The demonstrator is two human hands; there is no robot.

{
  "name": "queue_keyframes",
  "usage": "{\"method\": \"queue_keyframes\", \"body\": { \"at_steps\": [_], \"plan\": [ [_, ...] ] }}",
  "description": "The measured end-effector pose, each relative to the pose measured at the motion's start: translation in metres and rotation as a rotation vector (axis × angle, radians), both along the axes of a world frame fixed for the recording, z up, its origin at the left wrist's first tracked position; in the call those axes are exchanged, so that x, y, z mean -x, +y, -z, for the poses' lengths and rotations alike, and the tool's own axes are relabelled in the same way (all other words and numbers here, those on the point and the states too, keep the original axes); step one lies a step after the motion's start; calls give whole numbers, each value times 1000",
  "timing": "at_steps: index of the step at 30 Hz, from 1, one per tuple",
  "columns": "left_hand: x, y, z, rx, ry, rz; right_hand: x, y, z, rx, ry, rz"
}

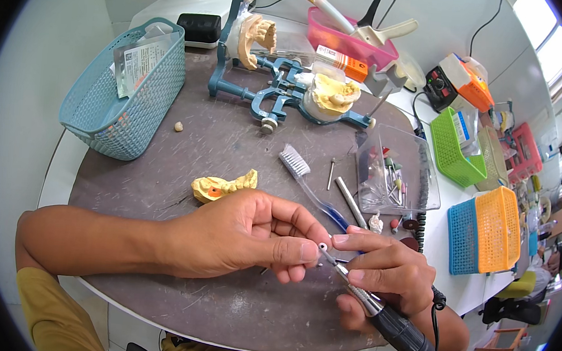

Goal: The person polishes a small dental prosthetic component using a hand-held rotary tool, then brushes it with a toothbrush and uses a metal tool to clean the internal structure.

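Between the thumb and fingers of my left hand [249, 239] is a small white dental crown [322, 246] with a dark opening. My right hand [389, 270] grips a black and silver dental handpiece [402, 331], its cord trailing at the back end. The handpiece's tip points up and left at the crown, touching it or nearly so. Just beyond my left hand lies a yellow plaster jaw section [217, 188] with a reddish-brown spot. A toothbrush [307, 184] with a blue handle rests past my fingertips, its handle end partly hidden by my right hand.
A blue articulator [260, 98] carrying plaster jaw models stands at the back. At the left is a light-blue basket [125, 97] with packets. A clear box [396, 175] of burs sits at the right, near green [455, 146] and orange [498, 222] baskets. A tooth-like piece [178, 126] lies alone.
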State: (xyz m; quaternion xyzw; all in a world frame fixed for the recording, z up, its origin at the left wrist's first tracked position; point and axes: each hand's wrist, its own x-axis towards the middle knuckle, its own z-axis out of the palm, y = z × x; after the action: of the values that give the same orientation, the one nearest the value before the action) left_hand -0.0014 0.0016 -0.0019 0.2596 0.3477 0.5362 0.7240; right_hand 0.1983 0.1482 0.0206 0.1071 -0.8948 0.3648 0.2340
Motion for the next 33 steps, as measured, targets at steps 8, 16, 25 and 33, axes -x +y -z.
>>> {"method": "queue_keyframes", "body": {
  "at_steps": [8, 16, 25, 33],
  "plan": [
    [0, 1, -2, 6, 8, -9, 1, -3, -3, 50, 34, 20],
    [1, 0, -3, 6, 35, 6, 0, 0, 0, 9, -1, 9],
    [2, 1, -1, -5, 49, 37, 4, -3, 0, 52, 53, 39],
    [2, 1, 0, -16, 44, 59, 4, -2, 2, 41, 50, 45]
  ]
}}
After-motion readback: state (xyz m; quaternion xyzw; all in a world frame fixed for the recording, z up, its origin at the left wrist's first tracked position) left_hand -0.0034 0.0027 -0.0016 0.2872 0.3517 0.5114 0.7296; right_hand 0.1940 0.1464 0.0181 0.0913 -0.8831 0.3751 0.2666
